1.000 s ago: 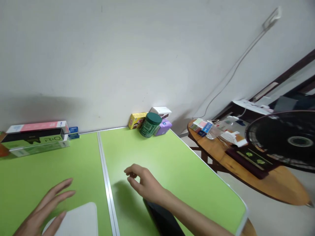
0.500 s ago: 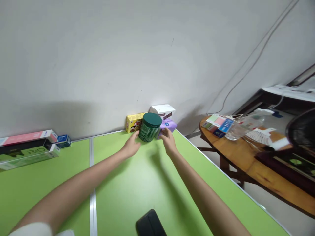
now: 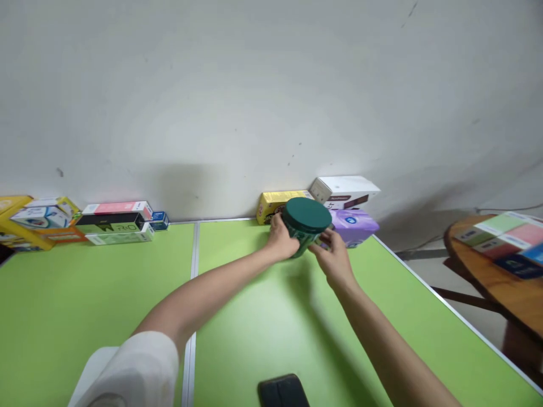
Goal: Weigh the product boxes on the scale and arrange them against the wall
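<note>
A dark green canister [image 3: 307,215] with a round lid is between my two hands, tilted slightly toward the right. My left hand [image 3: 281,238] is wrapped round its left side. On its lower right side my right hand [image 3: 335,255] grips with thumb and fingers. Behind the canister on the left stands a yellow box [image 3: 275,198], partly covered by it. A purple packet [image 3: 356,226] lies just right of the canister, close to my right fingers, and a white box [image 3: 348,186] stands behind that against the wall.
Stacked toothpaste boxes [image 3: 114,225], a small blue box [image 3: 158,220] and yellow cartons [image 3: 21,223] line the wall at left. A black case [image 3: 283,391] lies at the near edge of the green table [image 3: 237,316]. At right stands a wooden table [image 3: 483,254] with more boxes.
My hands have closed on the canister from both sides, and it has gone from upright to slightly tilted. The view has turned left, showing more cartons at that end.
</note>
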The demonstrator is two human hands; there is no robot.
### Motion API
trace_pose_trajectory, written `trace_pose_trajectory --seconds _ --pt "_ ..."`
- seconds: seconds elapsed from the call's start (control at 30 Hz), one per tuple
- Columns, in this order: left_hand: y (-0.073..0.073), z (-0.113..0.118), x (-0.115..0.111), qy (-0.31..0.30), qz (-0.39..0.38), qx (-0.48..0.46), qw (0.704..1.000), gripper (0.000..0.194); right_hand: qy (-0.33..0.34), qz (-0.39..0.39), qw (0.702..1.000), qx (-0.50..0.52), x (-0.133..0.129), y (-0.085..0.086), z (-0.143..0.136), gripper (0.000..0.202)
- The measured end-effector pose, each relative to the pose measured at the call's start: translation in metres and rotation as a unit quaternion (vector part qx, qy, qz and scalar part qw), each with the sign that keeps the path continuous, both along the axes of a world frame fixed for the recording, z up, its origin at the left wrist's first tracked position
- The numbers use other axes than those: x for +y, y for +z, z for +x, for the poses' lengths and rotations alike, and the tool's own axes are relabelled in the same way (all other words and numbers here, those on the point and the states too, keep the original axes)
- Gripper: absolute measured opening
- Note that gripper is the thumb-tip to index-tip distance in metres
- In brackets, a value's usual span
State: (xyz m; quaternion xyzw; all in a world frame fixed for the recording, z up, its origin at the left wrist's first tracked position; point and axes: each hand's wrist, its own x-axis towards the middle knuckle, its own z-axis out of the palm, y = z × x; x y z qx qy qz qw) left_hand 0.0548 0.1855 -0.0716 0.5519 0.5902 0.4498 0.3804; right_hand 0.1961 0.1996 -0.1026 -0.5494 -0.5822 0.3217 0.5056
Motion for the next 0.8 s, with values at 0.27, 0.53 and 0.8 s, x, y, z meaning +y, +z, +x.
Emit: trace_pose_trajectory --seconds 0.27,0.53,0.8 --pt "0.009 -0.059 -0.094 -0.098 0.014 -0.042 0.994 0.095 0.214 -0.057 0.975 -0.032 -0.078 0.019 -0.022 0.062" --pt "0.087 -0.162 -0.237 -0.077 0.014 -0.026 0.997 0.086 0.253 0.015 0.960 -0.123 -0.196 0.078 -0.117 0.061" --pt "0.086 -0.242 -0.394 0.011 -0.058 -0.017 0.998 0.076 0.375 0.055 0.916 -0.133 -0.310 0.062 -0.193 0.065"
